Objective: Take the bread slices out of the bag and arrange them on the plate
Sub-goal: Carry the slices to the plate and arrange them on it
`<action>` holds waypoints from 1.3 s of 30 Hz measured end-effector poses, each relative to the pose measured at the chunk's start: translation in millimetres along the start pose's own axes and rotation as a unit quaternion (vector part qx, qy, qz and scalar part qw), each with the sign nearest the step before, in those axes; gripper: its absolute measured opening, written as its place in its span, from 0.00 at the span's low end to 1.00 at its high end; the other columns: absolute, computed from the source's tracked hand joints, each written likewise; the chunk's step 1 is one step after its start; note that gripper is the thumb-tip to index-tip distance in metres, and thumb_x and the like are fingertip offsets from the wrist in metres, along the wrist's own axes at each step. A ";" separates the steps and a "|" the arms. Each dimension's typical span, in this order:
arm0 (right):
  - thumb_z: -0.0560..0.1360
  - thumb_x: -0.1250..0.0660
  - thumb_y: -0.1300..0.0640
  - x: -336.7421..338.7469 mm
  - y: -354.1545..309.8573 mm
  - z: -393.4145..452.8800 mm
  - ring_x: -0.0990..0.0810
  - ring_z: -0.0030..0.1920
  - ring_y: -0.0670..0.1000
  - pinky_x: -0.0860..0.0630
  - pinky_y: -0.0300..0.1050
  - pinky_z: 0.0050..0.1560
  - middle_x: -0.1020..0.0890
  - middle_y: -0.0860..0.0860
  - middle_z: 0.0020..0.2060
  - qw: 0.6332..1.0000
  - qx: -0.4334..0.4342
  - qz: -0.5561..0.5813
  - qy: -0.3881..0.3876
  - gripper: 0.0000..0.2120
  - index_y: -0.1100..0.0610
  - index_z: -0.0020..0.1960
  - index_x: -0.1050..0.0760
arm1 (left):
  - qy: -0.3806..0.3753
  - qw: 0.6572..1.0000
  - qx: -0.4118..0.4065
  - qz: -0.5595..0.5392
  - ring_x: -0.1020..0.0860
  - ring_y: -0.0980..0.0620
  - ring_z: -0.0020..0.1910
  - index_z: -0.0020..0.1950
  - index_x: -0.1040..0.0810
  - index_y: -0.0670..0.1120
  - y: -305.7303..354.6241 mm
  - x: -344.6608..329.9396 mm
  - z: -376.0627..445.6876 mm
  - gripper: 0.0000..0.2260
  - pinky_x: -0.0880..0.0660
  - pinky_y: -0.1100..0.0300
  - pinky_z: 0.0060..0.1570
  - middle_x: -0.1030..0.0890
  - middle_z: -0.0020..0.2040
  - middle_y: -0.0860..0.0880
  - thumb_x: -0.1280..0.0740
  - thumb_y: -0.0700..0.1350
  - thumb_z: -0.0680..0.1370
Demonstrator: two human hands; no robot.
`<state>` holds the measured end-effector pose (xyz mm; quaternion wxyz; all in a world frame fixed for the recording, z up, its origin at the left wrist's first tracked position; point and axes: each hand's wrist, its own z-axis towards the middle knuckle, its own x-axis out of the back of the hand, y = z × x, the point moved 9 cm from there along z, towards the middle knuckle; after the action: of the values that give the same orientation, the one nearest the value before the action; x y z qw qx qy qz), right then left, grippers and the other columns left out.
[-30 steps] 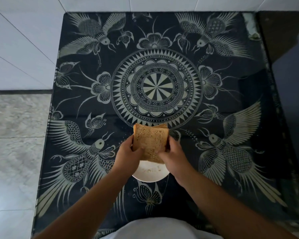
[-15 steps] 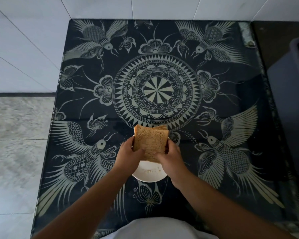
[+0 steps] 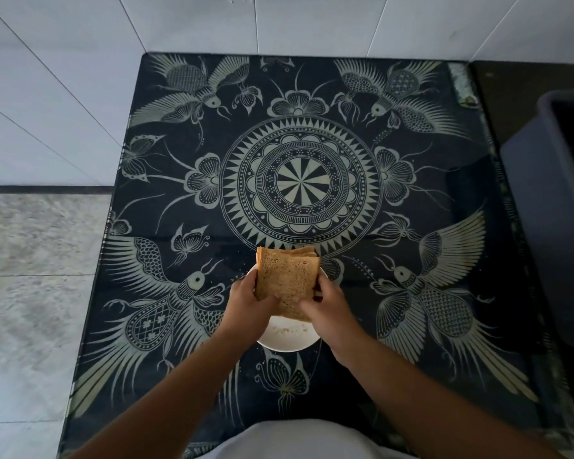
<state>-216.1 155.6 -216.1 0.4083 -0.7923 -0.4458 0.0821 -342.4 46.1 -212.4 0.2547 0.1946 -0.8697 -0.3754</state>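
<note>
Two hands, left hand (image 3: pixel 246 301) and right hand (image 3: pixel 325 304), pinch stacked bread slices (image 3: pixel 285 279) above the plate (image 3: pixel 287 341).

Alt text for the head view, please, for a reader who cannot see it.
Two hands, left hand and right hand, hold a stack of brown bread slices over a white plate on a dark tablecloth printed with birds and a mandala. A grey bin stands at the right.

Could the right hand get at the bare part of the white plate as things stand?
Probably not yet: the right hand and left hand both grip the bread stack, which hangs over the white plate.
</note>
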 end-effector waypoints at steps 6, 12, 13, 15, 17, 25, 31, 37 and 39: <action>0.74 0.32 0.56 -0.4 8.0 -4.6 0.26 0.57 0.49 0.23 0.49 0.57 0.32 0.50 0.60 0.999 -0.005 -0.036 0.011 0.25 0.48 0.70 0.31 | 0.000 1.000 0.006 -0.021 0.20 0.48 0.53 0.68 0.28 0.48 -10.3 -0.9 -10.3 0.21 0.20 0.53 0.49 0.21 0.56 0.46 0.33 0.42 0.75; 0.74 0.31 0.55 -0.6 11.1 -3.2 0.26 0.59 0.51 0.23 0.54 0.61 0.31 0.51 0.59 0.998 -0.014 -0.051 0.018 0.25 0.50 0.69 0.31 | 0.017 0.999 0.003 -0.041 0.20 0.53 0.52 0.67 0.29 0.49 -14.5 1.7 -11.2 0.21 0.20 0.55 0.48 0.21 0.56 0.51 0.31 0.43 0.75; 0.74 0.31 0.55 -0.9 11.1 -3.4 0.26 0.59 0.52 0.23 0.55 0.62 0.31 0.51 0.60 0.998 -0.013 -0.054 0.017 0.25 0.50 0.70 0.31 | 0.015 0.999 0.001 -0.038 0.20 0.53 0.52 0.67 0.29 0.49 -14.6 1.3 -10.8 0.21 0.20 0.54 0.48 0.21 0.56 0.51 0.31 0.42 0.75; 0.74 0.31 0.56 -1.6 11.0 -3.7 0.26 0.61 0.53 0.24 0.57 0.63 0.32 0.53 0.62 0.998 -0.006 -0.060 0.016 0.27 0.51 0.72 0.33 | 0.010 1.000 -0.006 -0.022 0.20 0.52 0.52 0.69 0.30 0.49 -14.4 -0.6 -10.2 0.23 0.20 0.57 0.46 0.22 0.58 0.49 0.31 0.42 0.75; 0.74 0.31 0.57 -0.5 12.5 -5.1 0.28 0.62 0.52 0.25 0.55 0.64 0.34 0.53 0.65 0.998 -0.007 -0.058 0.022 0.30 0.51 0.74 0.36 | 0.021 1.000 -0.001 -0.001 0.23 0.51 0.54 0.72 0.34 0.52 -16.7 0.2 -11.7 0.26 0.24 0.62 0.42 0.28 0.61 0.48 0.31 0.44 0.75; 0.75 0.32 0.59 -1.2 5.7 -17.1 0.29 0.63 0.51 0.24 0.51 0.61 0.36 0.52 0.67 0.998 0.021 -0.037 0.037 0.32 0.49 0.76 0.39 | 0.035 0.999 -0.001 0.007 0.25 0.55 0.50 0.72 0.33 0.52 -15.8 0.2 -20.1 0.27 0.26 0.66 0.39 0.30 0.59 0.47 0.31 0.42 0.75; 0.74 0.32 0.59 -2.2 12.2 -31.8 0.29 0.62 0.49 0.28 0.44 0.60 0.34 0.52 0.66 0.997 0.033 -0.063 0.030 0.32 0.51 0.76 0.37 | -0.003 1.000 0.007 0.001 0.20 0.48 0.54 0.70 0.30 0.51 -26.7 -4.1 -37.9 0.27 0.20 0.45 0.53 0.24 0.60 0.45 0.33 0.49 0.71; 0.74 0.32 0.59 -4.7 18.8 -32.6 0.28 0.60 0.50 0.30 0.41 0.56 0.35 0.52 0.62 0.995 0.024 -0.096 0.019 0.27 0.52 0.72 0.33 | 0.006 0.997 -0.007 0.073 0.26 0.52 0.53 0.74 0.36 0.50 -32.4 -2.0 -42.7 0.27 0.24 0.58 0.48 0.32 0.59 0.49 0.32 0.46 0.76; 0.73 0.32 0.59 -4.0 17.8 -28.8 0.31 0.58 0.48 0.32 0.40 0.55 0.34 0.53 0.63 0.993 0.024 -0.114 0.026 0.26 0.52 0.70 0.32 | 0.008 0.997 -0.004 0.078 0.27 0.56 0.49 0.72 0.35 0.49 -30.6 -1.7 -42.3 0.26 0.26 0.63 0.41 0.34 0.57 0.51 0.33 0.45 0.75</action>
<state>-192.8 131.1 -211.1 0.4453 -0.7284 -0.5202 0.0248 -311.6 3.9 -211.0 0.2908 0.1281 -0.8786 -0.3564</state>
